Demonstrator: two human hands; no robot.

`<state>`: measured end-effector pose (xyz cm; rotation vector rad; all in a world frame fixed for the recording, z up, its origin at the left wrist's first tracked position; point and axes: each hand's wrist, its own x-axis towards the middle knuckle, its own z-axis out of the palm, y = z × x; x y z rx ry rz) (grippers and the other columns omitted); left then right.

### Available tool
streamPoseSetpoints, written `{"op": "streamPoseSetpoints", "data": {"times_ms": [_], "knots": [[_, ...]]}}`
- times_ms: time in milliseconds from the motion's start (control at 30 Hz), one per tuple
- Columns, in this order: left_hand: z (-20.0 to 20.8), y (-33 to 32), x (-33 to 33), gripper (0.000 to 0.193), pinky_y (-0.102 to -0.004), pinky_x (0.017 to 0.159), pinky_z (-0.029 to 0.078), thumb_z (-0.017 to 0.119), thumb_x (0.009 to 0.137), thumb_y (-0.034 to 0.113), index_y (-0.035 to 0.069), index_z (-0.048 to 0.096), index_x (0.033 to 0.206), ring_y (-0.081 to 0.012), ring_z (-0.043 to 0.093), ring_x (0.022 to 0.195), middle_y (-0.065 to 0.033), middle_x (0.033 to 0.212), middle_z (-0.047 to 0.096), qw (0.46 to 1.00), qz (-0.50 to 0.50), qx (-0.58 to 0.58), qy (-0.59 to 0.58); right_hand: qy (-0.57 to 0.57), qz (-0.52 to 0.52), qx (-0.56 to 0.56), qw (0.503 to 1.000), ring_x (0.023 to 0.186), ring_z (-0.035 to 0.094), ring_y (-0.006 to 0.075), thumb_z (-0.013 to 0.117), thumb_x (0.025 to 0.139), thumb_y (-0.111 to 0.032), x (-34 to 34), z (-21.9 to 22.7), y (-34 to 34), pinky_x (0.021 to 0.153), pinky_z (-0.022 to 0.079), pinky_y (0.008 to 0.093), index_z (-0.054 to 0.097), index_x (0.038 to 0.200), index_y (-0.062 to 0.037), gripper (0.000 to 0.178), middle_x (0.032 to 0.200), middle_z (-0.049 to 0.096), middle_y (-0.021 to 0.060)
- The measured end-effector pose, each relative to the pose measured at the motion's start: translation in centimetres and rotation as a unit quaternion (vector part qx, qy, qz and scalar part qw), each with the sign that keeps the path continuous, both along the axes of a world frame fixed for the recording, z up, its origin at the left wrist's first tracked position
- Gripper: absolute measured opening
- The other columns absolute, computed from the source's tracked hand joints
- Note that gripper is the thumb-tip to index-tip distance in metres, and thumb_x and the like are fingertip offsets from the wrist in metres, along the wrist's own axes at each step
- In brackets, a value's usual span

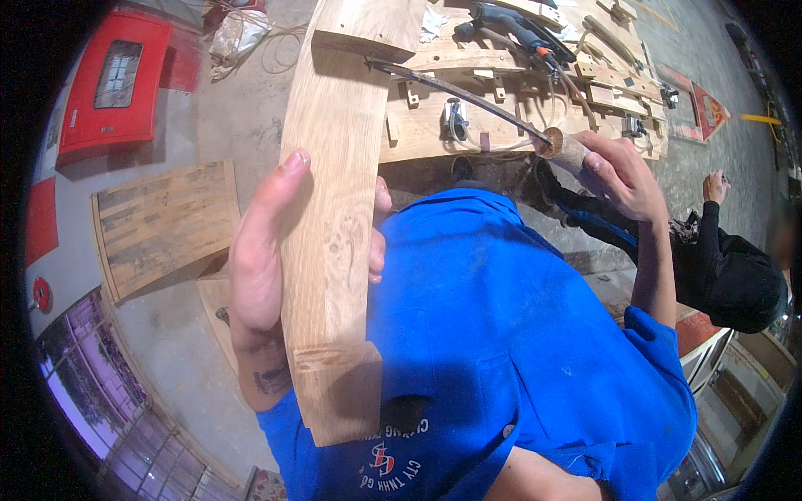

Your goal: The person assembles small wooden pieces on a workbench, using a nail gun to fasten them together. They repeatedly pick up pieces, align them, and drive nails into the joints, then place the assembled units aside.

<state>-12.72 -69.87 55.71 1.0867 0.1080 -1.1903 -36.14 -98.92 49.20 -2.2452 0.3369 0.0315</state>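
My left hand (261, 250) is closed around a long pale wooden piece (334, 200); its thumb lies along the left edge and fingertips show at the right edge. The piece stands out in front of my blue shirt, with a raised step near its far end and another shaped section at its near end. In my right hand (622, 175) is the wooden handle of a long, slim dark metal tool (472, 98), like a file or chisel. Its thin tip meets the wood at the corner of the far step. Part of my left hand is hidden behind the piece.
Beyond my body a wooden workbench (418, 150) carries several wooden parts, a blue-grey power tool (510, 25) and hoses. A person in black (743, 280) is at the right. On the left are a red cabinet (117, 83) and a wooden panel (167, 225).
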Motion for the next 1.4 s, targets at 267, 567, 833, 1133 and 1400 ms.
{"op": "streamPoseSetpoints", "data": {"times_ms": [267, 567, 833, 1133, 1400], "knots": [[0.4, 0.3, 0.3, 0.055, -0.0328, 0.043, 0.057, 0.044, 0.105, 0.042, -0.001, 0.052, 0.138, -0.0243, 0.068, 0.059, -0.0211, 0.103, 0.068, 1.0, 0.006, 0.018, -0.025, 0.062, -0.01, 0.058, 0.996, 0.079, 0.064, 0.0306, 0.048, 0.108, -0.035, 0.9, 0.4, -0.1, 0.075, 0.05, 0.0389, 0.065, 0.126, 0.0015, 0.044, 0.09, 0.068, 0.0181], [1.7, 0.7, 0.1, 0.053, -0.0345, 0.046, 0.053, 0.049, 0.103, 0.045, -0.004, 0.057, 0.123, -0.0246, 0.066, 0.058, -0.0193, 0.092, 0.068, 0.993, 0.033, 0.065, -0.09, -0.019, -0.013, 0.05, 0.998, 0.075, 0.06, 0.0157, 0.045, 0.109, -0.037, 2.5, -0.3, 0.3, 0.07, 0.048, 0.0297, 0.062, 0.131, 0.0023, 0.047, 0.085, 0.065, 0.0078], [0.2, 0.6, 1.5, 0.054, -0.0342, 0.051, 0.055, 0.042, 0.106, 0.048, -0.002, 0.058, 0.119, -0.0242, 0.067, 0.059, -0.0169, 0.091, 0.068, 0.999, 0.01, 0.008, -0.044, -0.129, -0.054, -0.224, 0.964, 0.1, 0.073, 0.0309, 0.084, 0.084, -0.021, 4.4, -1.2, 2.6, 0.082, 0.06, 0.0379, 0.062, 0.132, -0.0079, 0.054, 0.115, 0.072, 0.0136], [-2.3, 1.3, 4.0, 0.05, -0.0337, 0.053, 0.056, 0.045, 0.107, 0.044, 0.0, 0.055, 0.128, -0.0233, 0.067, 0.06, -0.0154, 0.092, 0.068, 0.988, -0.031, 0.043, -0.146, -0.015, -0.028, 0.056, 0.998, 0.089, 0.07, 0.0286, 0.065, 0.101, -0.035, 6.0, -3.4, 3.8, 0.076, 0.053, 0.0393, 0.062, 0.128, -0.002, 0.043, 0.099, 0.071, 0.0171], [-2.9, 3.7, 3.0, 0.051, -0.0364, 0.051, 0.055, 0.042, 0.107, 0.046, 0.004, 0.053, 0.135, -0.0296, 0.067, 0.06, -0.0186, 0.094, 0.066, 0.996, -0.038, -0.068, 0.048, 0.062, 0.077, 0.326, 0.94, 0.059, 0.051, 0.0078, 0.08, 0.09, -0.042, 6.9, -8.4, 2.1, 0.053, 0.041, 0.0287, 0.071, 0.105, -0.0015, 0.044, 0.071, 0.059, -0.003]]}}
